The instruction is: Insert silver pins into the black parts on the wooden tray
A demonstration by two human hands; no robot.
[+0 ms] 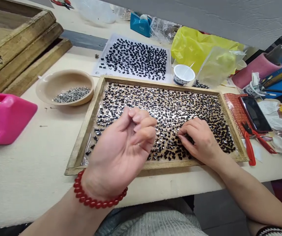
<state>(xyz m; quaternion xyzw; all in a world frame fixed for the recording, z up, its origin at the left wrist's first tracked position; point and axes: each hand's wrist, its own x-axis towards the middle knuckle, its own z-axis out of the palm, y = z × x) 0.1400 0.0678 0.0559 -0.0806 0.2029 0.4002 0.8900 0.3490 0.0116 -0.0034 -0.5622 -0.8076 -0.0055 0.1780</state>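
My left hand [125, 144], palm turned up and wearing a red bead bracelet [99, 204], is raised over the left part of a wooden-framed tray [75, 154]. Its fingers are curled in; what they hold, if anything, is hidden. Many small shiny black pieces [141, 95] lie spread across the tray. Low over its right half, my right hand [201, 141] has thumb and fingertips pinched together among these pieces. Whatever is in that pinch is too small or covered to make out.
Left of the tray stands a beige bowl [66, 73] of metal pins [72, 95], near a pink tape dispenser [15, 119] and stacked wooden frames [32, 36]. Behind is a sheet [98, 67] of black pieces and a white cup [184, 74]. Red-handled pliers [250, 149] and a phone [255, 113] lie right.
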